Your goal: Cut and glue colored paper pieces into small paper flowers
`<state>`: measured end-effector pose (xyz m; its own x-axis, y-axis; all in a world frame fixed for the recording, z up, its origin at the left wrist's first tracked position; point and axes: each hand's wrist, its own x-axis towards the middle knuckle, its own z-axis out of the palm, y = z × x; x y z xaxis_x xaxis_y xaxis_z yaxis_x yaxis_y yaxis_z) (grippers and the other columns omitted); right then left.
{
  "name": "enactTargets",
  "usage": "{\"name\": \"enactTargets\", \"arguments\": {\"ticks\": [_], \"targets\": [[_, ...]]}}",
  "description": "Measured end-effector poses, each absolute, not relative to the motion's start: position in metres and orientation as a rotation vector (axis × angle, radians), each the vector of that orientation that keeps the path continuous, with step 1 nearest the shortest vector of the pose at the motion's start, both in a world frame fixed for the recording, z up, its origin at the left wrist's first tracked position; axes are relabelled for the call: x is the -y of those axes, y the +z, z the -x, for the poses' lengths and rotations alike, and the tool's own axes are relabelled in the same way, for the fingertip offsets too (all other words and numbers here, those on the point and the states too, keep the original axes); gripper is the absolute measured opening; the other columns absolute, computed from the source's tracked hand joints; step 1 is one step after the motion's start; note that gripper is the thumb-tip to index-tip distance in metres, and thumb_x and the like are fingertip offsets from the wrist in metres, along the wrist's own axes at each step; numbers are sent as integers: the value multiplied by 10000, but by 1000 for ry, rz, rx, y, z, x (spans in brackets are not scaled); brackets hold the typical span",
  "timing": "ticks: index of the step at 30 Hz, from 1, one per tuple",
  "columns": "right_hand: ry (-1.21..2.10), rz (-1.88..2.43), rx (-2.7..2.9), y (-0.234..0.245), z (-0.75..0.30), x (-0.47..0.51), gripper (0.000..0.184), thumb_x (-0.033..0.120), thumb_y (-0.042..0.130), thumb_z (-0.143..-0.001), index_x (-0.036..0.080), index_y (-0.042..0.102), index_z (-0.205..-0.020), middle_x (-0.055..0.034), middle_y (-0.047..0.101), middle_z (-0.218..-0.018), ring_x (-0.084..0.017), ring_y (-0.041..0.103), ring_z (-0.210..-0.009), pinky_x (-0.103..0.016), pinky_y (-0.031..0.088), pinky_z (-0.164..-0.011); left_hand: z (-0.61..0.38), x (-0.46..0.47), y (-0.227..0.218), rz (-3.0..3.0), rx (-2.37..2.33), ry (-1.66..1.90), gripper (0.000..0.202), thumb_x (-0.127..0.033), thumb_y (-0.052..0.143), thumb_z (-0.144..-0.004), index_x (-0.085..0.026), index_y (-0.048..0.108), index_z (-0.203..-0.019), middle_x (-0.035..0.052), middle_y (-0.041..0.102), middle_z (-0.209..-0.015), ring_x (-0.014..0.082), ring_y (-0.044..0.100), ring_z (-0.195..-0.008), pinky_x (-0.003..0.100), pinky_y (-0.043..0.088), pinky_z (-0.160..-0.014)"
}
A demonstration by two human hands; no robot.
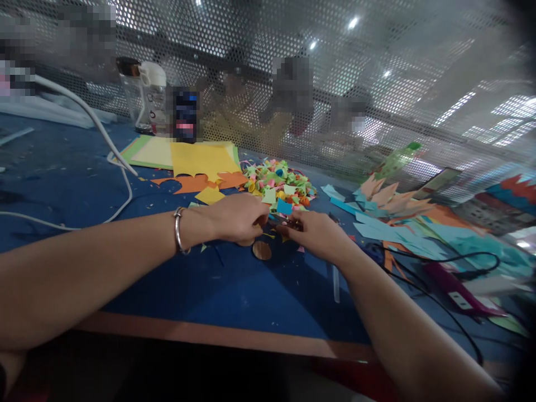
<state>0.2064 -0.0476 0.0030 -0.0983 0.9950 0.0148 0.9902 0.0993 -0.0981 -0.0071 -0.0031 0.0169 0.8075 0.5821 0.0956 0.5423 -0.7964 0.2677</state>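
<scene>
My left hand, with a silver bangle on its wrist, is closed with its fingers curled at the near edge of a pile of small coloured paper pieces. What it holds, if anything, is hidden. To its right, my right hand pinches a thin, dark, shiny item, too small and blurred to name. A blue paper square shows just above the right fingertips. On the table between and below the hands lies a round brown disc.
Yellow paper sheets and orange scraps lie at the back left, near two bottles and a phone. A white cable arches at left. Cut light-blue paper and a purple power strip are at right. Perforated mesh stands behind.
</scene>
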Motion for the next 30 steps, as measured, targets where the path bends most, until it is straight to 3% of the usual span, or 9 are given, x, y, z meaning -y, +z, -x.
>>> {"name": "enactTargets", "arguments": {"ticks": [7,13,17,19,23,30], "targets": [[76,2080,2303,4,-206,48,313,464,550,-896,208,576,-718,-47,651,-710,-174,574,-626,-265,292,-546,-1,3,14,-2717,-893,128,244,-163,578,-637,-178,706,-844,67,675,-720,197,566,-622,292,323,-541],[55,2112,2308,5,-203,50,293,450,543,-900,207,592,-746,-52,661,-723,-183,588,-648,-275,292,-554,-5,3,11,-2778,-879,74,185,-142,540,-744,-145,706,-826,105,695,-799,206,610,-708,296,372,-606],[66,2169,2278,8,-198,53,289,462,543,-901,211,608,-773,-59,680,-755,-197,612,-688,-279,297,-560,2,-1,13,-2713,-864,312,161,-180,540,-833,-139,680,-902,109,708,-902,203,627,-786,298,416,-679],[80,2197,2263,10,-196,55,295,474,539,-906,211,618,-797,-65,695,-786,-198,624,-687,-280,299,-554,7,-6,14,-2538,-856,509,136,-205,568,-846,-150,668,-918,77,712,-865,180,627,-760,288,427,-676],[48,2222,2290,11,-193,59,330,502,506,-924,210,635,-838,-83,715,-821,-225,662,-734,-288,308,-562,9,-13,14,-1963,-792,810,25,-159,677,-786,-142,659,-783,44,711,-771,137,642,-729,278,480,-724],[-185,2299,2320,15,-186,69,354,539,504,-921,222,664,-915,-99,742,-840,-295,696,-788,-309,284,-548,-1,-2,13,-1252,-790,906,168,-77,776,-700,-111,687,-838,17,704,-724,96,640,-661,285,530,-768]]}}
